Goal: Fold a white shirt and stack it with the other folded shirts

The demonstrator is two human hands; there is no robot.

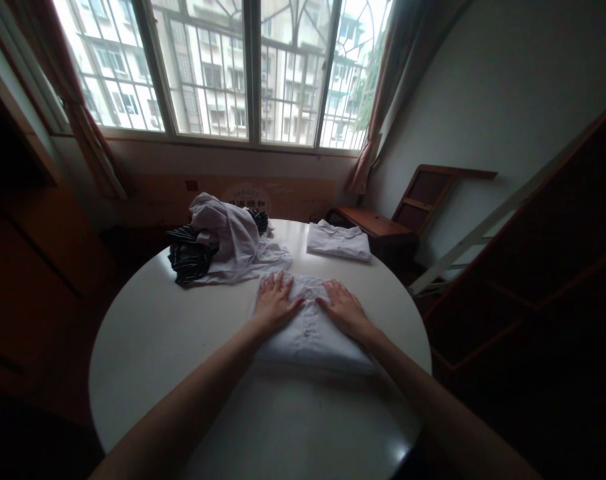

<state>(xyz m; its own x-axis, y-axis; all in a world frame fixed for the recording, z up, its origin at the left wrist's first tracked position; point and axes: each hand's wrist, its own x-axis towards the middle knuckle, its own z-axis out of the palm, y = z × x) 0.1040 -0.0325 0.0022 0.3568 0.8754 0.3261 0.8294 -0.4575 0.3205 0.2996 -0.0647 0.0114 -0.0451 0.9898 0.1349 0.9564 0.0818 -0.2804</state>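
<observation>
A folded white shirt [310, 337] lies on the round white table [147, 353], its buttoned front facing up and its collar end away from me. My left hand [277, 301] rests flat on the upper left of the shirt, fingers spread. On the upper right lies my right hand [345, 308], also flat with its fingers stretched out. Both thumbs point inward toward the button line. Behind my right hand, another folded white shirt [337, 240] sits near the table's far edge.
A loose heap of pale clothes [227, 233] with a dark striped garment [190, 257] lies at the table's far left. Beyond the table stand a long cardboard box [157, 197] and a wooden chair [377, 220]. A dark wooden panel [543, 267] leans at the right.
</observation>
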